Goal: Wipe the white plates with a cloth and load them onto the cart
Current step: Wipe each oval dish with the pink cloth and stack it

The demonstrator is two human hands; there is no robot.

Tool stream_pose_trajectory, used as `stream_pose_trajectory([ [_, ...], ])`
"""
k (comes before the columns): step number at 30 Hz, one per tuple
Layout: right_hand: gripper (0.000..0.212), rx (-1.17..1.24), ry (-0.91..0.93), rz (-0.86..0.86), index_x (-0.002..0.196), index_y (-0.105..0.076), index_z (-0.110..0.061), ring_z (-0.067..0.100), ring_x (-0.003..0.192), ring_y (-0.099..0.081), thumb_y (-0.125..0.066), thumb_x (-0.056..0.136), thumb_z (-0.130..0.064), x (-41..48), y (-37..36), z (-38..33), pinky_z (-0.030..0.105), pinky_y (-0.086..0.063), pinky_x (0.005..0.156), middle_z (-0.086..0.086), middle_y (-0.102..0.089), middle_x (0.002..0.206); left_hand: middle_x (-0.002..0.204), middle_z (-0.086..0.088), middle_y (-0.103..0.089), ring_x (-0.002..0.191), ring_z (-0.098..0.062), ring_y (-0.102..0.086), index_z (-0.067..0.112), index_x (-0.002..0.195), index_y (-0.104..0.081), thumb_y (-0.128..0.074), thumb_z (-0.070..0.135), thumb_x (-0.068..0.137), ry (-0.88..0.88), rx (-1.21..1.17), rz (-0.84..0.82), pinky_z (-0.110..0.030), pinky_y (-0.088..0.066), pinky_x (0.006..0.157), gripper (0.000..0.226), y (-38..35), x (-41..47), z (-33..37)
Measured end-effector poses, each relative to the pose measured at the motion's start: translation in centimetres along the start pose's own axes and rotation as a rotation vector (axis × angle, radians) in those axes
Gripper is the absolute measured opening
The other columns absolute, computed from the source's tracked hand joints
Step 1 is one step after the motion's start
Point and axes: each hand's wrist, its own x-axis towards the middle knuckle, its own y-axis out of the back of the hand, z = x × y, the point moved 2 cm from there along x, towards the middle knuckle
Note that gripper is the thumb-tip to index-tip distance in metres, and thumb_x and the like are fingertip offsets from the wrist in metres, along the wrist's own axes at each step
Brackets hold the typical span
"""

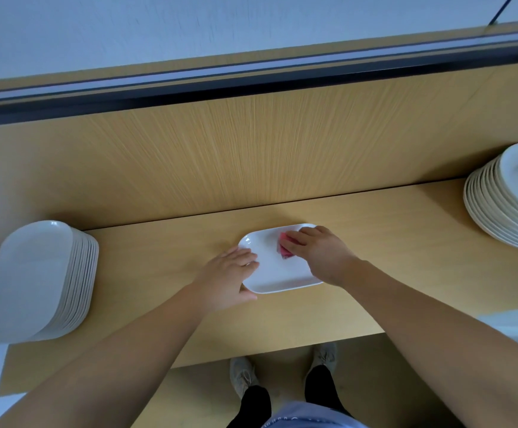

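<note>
A white rectangular plate (277, 267) lies flat on the wooden counter (390, 257) in front of me. My left hand (231, 276) grips the plate's left edge, thumb under the near corner. My right hand (319, 251) presses a small pink cloth (283, 247) onto the plate's far right part; most of the cloth is hidden under the fingers. A stack of several white rectangular plates (35, 279) stands at the counter's left end. Another stack of several white oval plates (510, 199) stands at the far right.
A tall wooden back panel (251, 149) rises right behind the counter. The counter's near edge runs just above my shoes (282, 366). A pale surface (517, 332) shows at the right below the counter edge. No cart is in view.
</note>
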Motion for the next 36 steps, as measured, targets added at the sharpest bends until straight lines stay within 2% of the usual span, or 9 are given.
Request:
stream_pose_trajectory([
  [4, 0.069, -0.088, -0.113, -0.146, 0.148, -0.035, -0.022, 0.023, 0.135, -0.038, -0.057, 0.084, -0.012, 0.0, -0.6, 1.0, 0.035, -0.029, 0.110, -0.002, -0.033, 0.154, 0.118, 0.006, -0.069, 0.107, -0.008, -0.066, 0.023, 0.101, -0.076, -0.087, 0.061, 0.047, -0.005, -0.053, -0.040, -0.030, -0.035, 0.100, 0.067, -0.4, 0.0, 0.3],
  [10, 0.077, -0.109, -0.158, -0.094, 0.113, -0.071, -0.011, 0.024, 0.093, -0.068, -0.086, 0.038, -0.010, -1.4, -1.6, 2.2, 0.040, -0.054, 0.087, 0.001, -0.070, 0.106, 0.141, -0.001, -0.053, 0.130, -0.014, -0.050, 0.011, 0.123, -0.065, -0.076, 0.051, 0.075, 0.035, -0.056, -0.077, -0.032, -0.018, 0.114, 0.064, -1.0, 0.1, 0.2],
  [12, 0.074, -0.096, -0.169, -0.094, 0.124, -0.065, -0.011, 0.025, 0.102, -0.065, -0.082, 0.052, -0.011, -2.2, -1.4, 2.0, 0.038, -0.048, 0.096, 0.001, -0.068, 0.115, 0.156, 0.001, -0.029, 0.145, -0.012, -0.025, 0.010, 0.143, -0.044, -0.053, 0.049, 0.093, -0.030, 0.016, -0.041, -0.025, -0.001, 0.118, 0.064, -1.3, 0.2, 0.1],
  [16, 0.070, -0.027, -0.249, -0.165, 0.151, -0.029, -0.018, 0.023, 0.135, -0.037, -0.048, 0.084, -0.010, -3.9, -1.9, 0.9, 0.031, -0.019, 0.116, -0.002, -0.039, 0.149, 0.143, -0.003, -0.051, 0.133, -0.015, -0.046, 0.010, 0.128, -0.062, -0.055, 0.052, 0.089, 0.028, -0.004, -0.067, -0.032, -0.010, 0.113, 0.058, -1.2, 0.1, 0.1],
  [21, 0.069, -0.044, -0.237, -0.145, 0.122, -0.063, -0.012, 0.024, 0.091, -0.062, -0.069, 0.053, -0.018, -6.1, -3.4, -1.6, 0.036, -0.053, 0.086, 0.005, -0.066, 0.112, 0.162, -0.001, -0.009, 0.149, -0.012, -0.006, 0.012, 0.153, -0.021, -0.038, 0.047, 0.101, 0.011, -0.002, -0.121, -0.022, 0.018, 0.108, 0.065, -1.5, 0.4, 0.3],
  [26, 0.054, 0.002, -0.274, -0.147, 0.137, -0.042, -0.017, 0.029, 0.105, -0.054, -0.047, 0.084, -0.009, -5.6, -2.4, -3.2, 0.035, -0.042, 0.088, 0.004, -0.057, 0.120, 0.162, 0.001, -0.009, 0.149, -0.008, -0.006, 0.016, 0.153, -0.022, -0.034, 0.057, 0.097, -0.006, -0.045, -0.130, -0.021, 0.012, 0.114, 0.070, -1.8, 0.5, 0.0],
  [30, 0.047, 0.201, -0.297, 0.067, 0.109, -0.062, -0.026, 0.028, 0.073, -0.062, -0.055, 0.070, -0.001, -5.8, -0.5, -2.8, 0.027, -0.042, 0.059, -0.004, -0.067, 0.084, 0.148, 0.004, -0.043, 0.139, -0.013, -0.039, 0.014, 0.137, -0.053, -0.064, 0.061, 0.079, -0.004, 0.002, -0.046, -0.028, -0.013, 0.119, 0.076, -0.5, 0.5, -0.2],
  [33, 0.043, 0.228, -0.290, 0.214, 0.097, -0.065, -0.024, 0.026, 0.056, -0.057, -0.054, 0.062, -0.004, -6.7, 0.5, -2.3, 0.023, -0.037, 0.049, -0.005, -0.064, 0.072, 0.106, 0.006, -0.068, 0.103, -0.019, -0.068, 0.017, 0.101, -0.072, -0.089, 0.058, 0.041, -0.006, 0.009, -0.020, -0.029, -0.053, 0.087, 0.075, -0.5, 0.1, 0.9],
  [36, 0.042, 0.231, -0.329, 0.284, 0.100, -0.066, -0.026, 0.026, 0.057, -0.059, -0.050, 0.066, -0.008, -7.2, 1.2, -1.6, 0.028, -0.046, 0.048, -0.004, -0.065, 0.080, 0.108, 0.001, -0.065, 0.095, -0.023, -0.069, 0.020, 0.096, -0.069, -0.096, 0.041, 0.041, 0.005, -0.062, -0.042, -0.029, -0.057, 0.068, 0.064, -1.6, -0.3, 1.9],
])
